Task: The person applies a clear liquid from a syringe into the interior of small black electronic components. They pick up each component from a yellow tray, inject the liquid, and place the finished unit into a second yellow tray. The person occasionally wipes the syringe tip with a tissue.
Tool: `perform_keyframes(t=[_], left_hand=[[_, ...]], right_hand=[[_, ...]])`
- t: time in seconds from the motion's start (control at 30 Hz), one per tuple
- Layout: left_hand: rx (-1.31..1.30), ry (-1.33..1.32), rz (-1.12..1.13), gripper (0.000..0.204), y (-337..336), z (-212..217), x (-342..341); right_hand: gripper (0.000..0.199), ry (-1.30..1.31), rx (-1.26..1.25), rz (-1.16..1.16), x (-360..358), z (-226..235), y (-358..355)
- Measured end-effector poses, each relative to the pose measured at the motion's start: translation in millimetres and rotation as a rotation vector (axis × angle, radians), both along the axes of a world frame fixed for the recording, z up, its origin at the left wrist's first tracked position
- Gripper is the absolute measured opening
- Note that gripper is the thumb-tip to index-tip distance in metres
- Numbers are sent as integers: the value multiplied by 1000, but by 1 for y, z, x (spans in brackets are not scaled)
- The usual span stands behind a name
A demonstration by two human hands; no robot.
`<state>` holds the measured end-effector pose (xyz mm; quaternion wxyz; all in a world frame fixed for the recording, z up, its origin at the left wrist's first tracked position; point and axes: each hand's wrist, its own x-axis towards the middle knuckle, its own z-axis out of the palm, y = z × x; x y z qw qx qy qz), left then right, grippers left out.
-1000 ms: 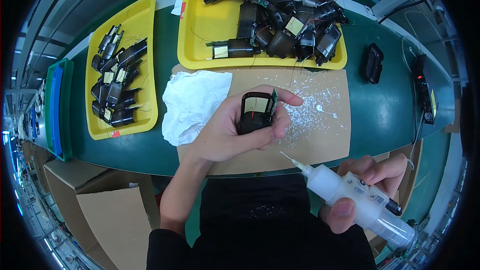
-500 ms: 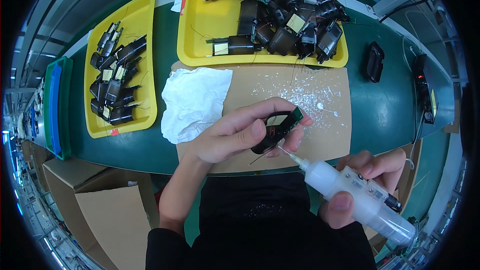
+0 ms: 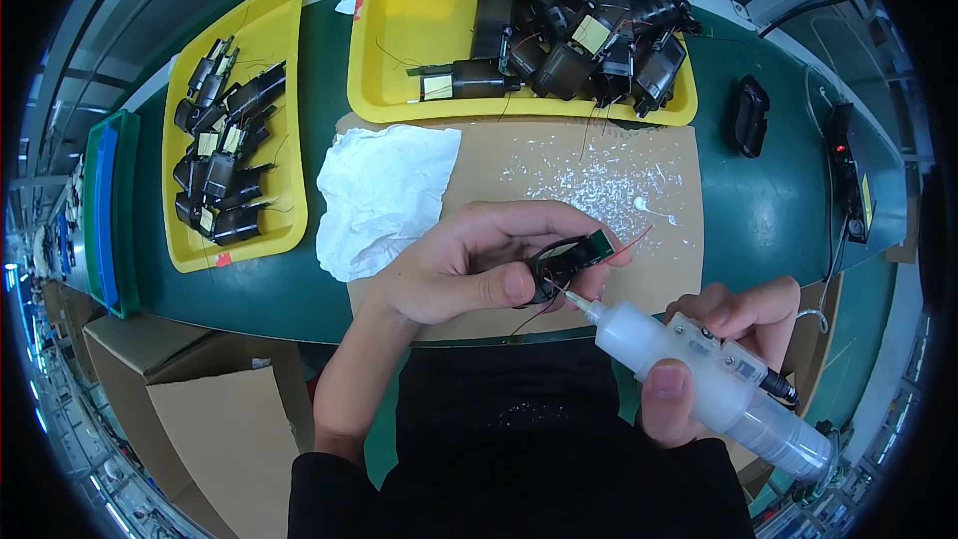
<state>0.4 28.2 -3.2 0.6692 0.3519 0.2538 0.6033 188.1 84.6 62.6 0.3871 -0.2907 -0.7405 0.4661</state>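
Between thumb and fingers, my left hand (image 3: 464,274) grips a small black plastic housing (image 3: 559,265). A green circuit board (image 3: 599,244) shows at its upper right end, and thin wires stick out, one of them red. My right hand (image 3: 714,354) is closed round a whitish glue dispenser (image 3: 689,374), its thumb on the near side. The dispenser's needle tip (image 3: 574,297) reaches the lower edge of the housing; whether it touches inside, I cannot tell. Both are held over the front edge of the brown cardboard sheet (image 3: 479,170).
White specks and a blob of white paste (image 3: 641,204) lie on the cardboard beside a crumpled white cloth (image 3: 384,200). Two yellow trays, a large one (image 3: 419,30) and a smaller one (image 3: 284,140), hold several black housings. A black case (image 3: 748,117) lies at the right.
My left hand has turned the housing, so its open side and red wire now show. The dispenser has shifted slightly up and left, its needle now at the housing.
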Motion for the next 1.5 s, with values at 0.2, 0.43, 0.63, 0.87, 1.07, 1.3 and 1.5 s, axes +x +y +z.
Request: perform_keyframes(t=[0.2,0.43,0.63,0.87,1.07,1.3,1.5], left_hand=[[79,-36,-93,62,-1,-10,-7],[65,-48,-121,61,-1,-10,-8],[82,-26,-98,61,-1,-10,-7],[6,-20,44,66,2,1,5],[6,-29,67,63,2,2,7],[51,-40,45,60,2,0,6],[61,-71,10,57,3,-1,7]], right_hand=[[49,20,35,-31,-2,-4,-2],[47,22,21,-13,-1,-5,0],[45,41,65,-28,-5,-7,-2],[44,-76,25,44,-3,5,-2],[52,-37,107,-14,-6,8,-8],[54,-75,53,56,-5,15,-14],[53,-97,-30,36,-1,24,-13]])
